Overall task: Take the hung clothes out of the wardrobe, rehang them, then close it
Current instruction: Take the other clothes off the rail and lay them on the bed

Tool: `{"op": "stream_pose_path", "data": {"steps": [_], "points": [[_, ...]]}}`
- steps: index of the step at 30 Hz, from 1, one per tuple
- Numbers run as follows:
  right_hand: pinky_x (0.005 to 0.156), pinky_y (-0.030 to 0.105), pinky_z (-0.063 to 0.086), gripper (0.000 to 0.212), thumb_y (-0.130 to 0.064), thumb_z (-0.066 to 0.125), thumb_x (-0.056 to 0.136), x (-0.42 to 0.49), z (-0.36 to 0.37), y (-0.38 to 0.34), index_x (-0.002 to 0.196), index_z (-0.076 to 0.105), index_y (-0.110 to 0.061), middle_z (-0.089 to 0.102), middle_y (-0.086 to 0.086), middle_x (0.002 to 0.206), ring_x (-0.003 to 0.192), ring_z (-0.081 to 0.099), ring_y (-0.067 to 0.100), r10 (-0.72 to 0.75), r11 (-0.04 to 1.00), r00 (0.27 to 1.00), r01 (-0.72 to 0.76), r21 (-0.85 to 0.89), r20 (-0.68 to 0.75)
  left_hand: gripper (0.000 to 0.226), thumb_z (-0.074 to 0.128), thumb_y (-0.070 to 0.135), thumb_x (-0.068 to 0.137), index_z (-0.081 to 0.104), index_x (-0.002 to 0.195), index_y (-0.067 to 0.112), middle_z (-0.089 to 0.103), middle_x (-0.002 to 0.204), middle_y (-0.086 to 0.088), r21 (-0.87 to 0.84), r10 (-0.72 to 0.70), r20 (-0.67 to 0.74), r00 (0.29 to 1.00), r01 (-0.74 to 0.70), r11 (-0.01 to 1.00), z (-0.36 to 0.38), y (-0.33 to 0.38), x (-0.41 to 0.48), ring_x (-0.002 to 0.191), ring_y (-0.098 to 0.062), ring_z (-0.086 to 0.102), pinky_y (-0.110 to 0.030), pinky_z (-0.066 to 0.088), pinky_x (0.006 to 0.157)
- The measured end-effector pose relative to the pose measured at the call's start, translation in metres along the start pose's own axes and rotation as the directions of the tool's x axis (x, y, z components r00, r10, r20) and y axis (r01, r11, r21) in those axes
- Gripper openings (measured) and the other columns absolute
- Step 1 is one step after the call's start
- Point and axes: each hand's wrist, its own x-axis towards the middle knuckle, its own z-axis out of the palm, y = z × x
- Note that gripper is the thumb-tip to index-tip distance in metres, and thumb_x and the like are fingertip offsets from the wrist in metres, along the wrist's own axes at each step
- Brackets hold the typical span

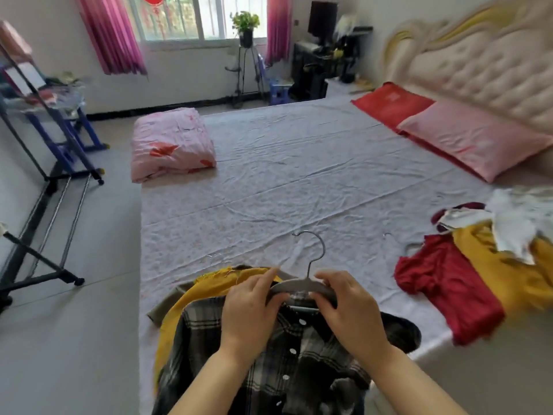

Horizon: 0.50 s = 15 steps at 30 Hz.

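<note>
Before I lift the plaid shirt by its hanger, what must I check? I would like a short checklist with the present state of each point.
1. Grip: left hand and right hand both hold the hanger: ok.
2. Hook free, nothing caught on it: ok.
3. Hanger seated in both shoulders of the shirt: the hands cover the collar: cannot tell.
4. Shirt free of other clothes: it lies on a yellow garment, which may come up with it: not ok.
5. Wardrobe ready: not in view: cannot tell.
</note>
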Motion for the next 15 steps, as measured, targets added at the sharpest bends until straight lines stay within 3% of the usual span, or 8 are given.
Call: {"op": "stream_pose_path", "data": {"steps": [7,11,15], "points": [[0.06,0.024,0.05,0.035,-0.015,0.081,0.07,-0.066,-0.105,0.032,0.101,0.064,-0.017,0.064,-0.002,0.089,0.077,0.065,0.016,0.088,0.984,0.981,-0.113,-0.14,-0.17,0.042,0.077,0.027,0.071,0.067,0.11,0.014,0.069,0.082,0.002,-0.092,0.201,0.018,0.979,-0.199,0.976,0.021,0.107,-0.008,0.068,-0.022,0.066,-0.035,0.048,0.066],[0.064,0.018,0.047,0.039,-0.015,0.08,0.071,-0.102,-0.153,0.059,0.104,0.06,-0.021,0.063,-0.004,0.092,0.082,0.061,0.011,0.101,0.973,0.958,-0.151,-0.173,-0.269,0.042,0.08,0.025,0.069,0.068,0.108,0.015,0.07,0.084,0.001,-0.141,0.297,0.026,0.955,-0.291,0.946,0.041,0.165,-0.015,0.071,-0.021,0.067,-0.033,0.049,0.067],[0.06,0.014,0.041,0.047,-0.016,0.082,0.068,-0.139,-0.206,0.093,0.105,0.055,-0.026,0.062,-0.005,0.091,0.084,0.053,0.007,0.112,0.948,0.931,-0.205,-0.242,-0.346,0.042,0.081,0.025,0.068,0.068,0.108,0.016,0.07,0.084,0.002,-0.174,0.367,0.045,0.929,-0.354,0.919,0.072,0.23,-0.028,0.068,-0.022,0.066,-0.034,0.049,0.062]]}}
